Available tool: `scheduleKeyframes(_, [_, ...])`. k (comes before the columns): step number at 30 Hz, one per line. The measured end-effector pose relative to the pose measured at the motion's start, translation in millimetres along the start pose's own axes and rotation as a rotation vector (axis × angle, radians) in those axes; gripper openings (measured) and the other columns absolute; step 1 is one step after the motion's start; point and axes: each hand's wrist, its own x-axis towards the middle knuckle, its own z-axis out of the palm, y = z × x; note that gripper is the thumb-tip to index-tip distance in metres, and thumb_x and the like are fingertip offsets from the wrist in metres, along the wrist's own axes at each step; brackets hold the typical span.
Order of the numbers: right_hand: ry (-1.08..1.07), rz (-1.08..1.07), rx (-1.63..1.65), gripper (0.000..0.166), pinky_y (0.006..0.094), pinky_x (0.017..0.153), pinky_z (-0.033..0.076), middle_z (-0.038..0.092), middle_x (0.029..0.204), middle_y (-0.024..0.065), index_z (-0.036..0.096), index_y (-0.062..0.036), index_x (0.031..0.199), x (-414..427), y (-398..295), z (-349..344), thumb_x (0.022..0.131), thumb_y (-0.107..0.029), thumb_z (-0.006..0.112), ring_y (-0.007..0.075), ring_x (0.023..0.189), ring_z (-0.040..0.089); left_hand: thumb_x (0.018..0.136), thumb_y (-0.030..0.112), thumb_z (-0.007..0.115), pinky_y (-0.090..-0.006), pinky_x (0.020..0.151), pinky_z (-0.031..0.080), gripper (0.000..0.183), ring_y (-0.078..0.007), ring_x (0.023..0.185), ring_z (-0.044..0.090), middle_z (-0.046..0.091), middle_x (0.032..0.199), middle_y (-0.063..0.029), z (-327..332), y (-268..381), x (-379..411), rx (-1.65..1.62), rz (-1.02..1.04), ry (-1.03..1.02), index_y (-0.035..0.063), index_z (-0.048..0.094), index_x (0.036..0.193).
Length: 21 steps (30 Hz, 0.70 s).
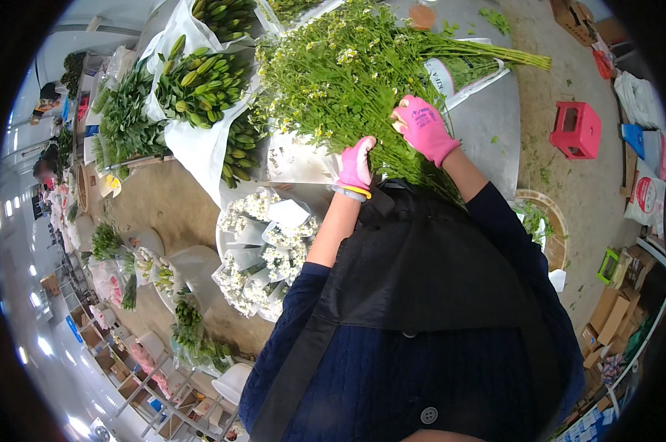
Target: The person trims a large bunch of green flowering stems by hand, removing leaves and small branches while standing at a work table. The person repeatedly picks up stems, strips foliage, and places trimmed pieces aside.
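Observation:
A large heap of leafy green stems with small white daisy-like flowers (338,72) lies across the metal worktable (493,127) before me. My left hand (356,164), in a pink glove with a yellow band at the wrist, is at the heap's near edge; its fingers are partly among the stems, and its grip cannot be made out. My right hand (424,128), also pink-gloved, bends its fingers over the stems on the right, and whether it grips any is unclear. Bare cut stem ends (526,58) point right, above a printed flower wrapper (440,77).
Paper-wrapped lily buds (206,83) stand left of the heap. Wrapped white daisy bunches (277,248) sit in a container by my left forearm. To the right are a pink plastic stool (578,130) on the floor and a round tub (556,226) near my right elbow.

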Motion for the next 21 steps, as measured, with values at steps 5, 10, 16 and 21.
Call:
scheduleKeyframes(5, [-0.096,0.098,0.447,0.018,0.034,0.075,0.043,0.054,0.092,0.0091,0.061,-0.0039,0.089,-19,10,-25,0.079,-0.018,0.056,0.025,0.085,0.053,0.074,0.014,0.06,-0.0301,0.065,0.049,0.015,-0.0184,0.071,0.058,0.059,0.082,-0.0066,7,20,11,-1.029,-0.953,0.202,0.0037,0.057,0.085])
scheduleKeyframes(10, [-0.216,-0.392,2.172,0.011,0.0306,0.067,0.044,0.06,0.092,0.0089,0.061,-0.0091,0.085,-76,59,-79,0.083,-0.016,0.052,0.0167,0.08,0.056,0.08,0.014,0.054,-0.028,0.068,0.048,0.016,-0.011,0.075,0.053,0.057,0.083,-0.003,7,10,3,-0.859,-0.73,0.172,0.0006,0.059,0.088])
scheduleKeyframes(16, [-0.298,-0.481,1.954,0.011,0.0255,0.044,0.036,0.058,0.069,0.005,0.058,-0.0068,0.085,-53,28,-136,0.082,-0.017,0.054,0.0108,0.053,0.048,0.08,0.014,0.053,-0.0299,0.072,0.049,0.019,-0.0129,0.079,0.055,0.058,0.088,-0.0055,8,-17,-3,-0.542,-0.428,0.02,0.0,0.056,0.092])
scheduleKeyframes(21, [-0.25,0.474,1.006,0.033,0.0206,0.052,0.041,0.06,0.076,0.0047,0.054,0.0012,0.107,-7,-19,-55,0.086,-0.024,0.052,0.0083,0.056,0.05,0.078,0.021,0.06,-0.0258,0.066,0.045,0.022,-0.0107,0.07,0.054,0.059,0.077,-0.0031,7,47,22,-0.808,-0.786,0.137,0.0007,0.064,0.086])
